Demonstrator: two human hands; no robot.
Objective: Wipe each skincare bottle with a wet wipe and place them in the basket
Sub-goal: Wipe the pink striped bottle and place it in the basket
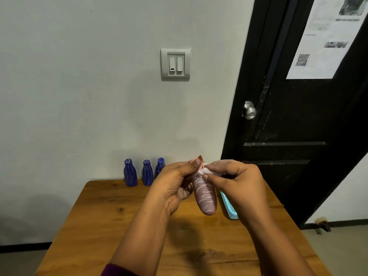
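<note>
Left hand (171, 184) grips the mauve bottle (206, 196) above the table (119, 216), no label I can read, just white scribbles. Right hand (239, 182) pinches the wet wipe (205, 171) against its top. Basket (229, 208) at its 4 o'clock, three blue bottles (147, 173) at 10. Door paper (326, 36) is too blurry to read.

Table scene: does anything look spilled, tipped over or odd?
Nothing spilled or tipped. The three blue bottles stand upright at the back of the table; the left hand holds the pink bottle tilted while the right hand pinches a wipe at its top. Only the black door shows white flecks.
</note>
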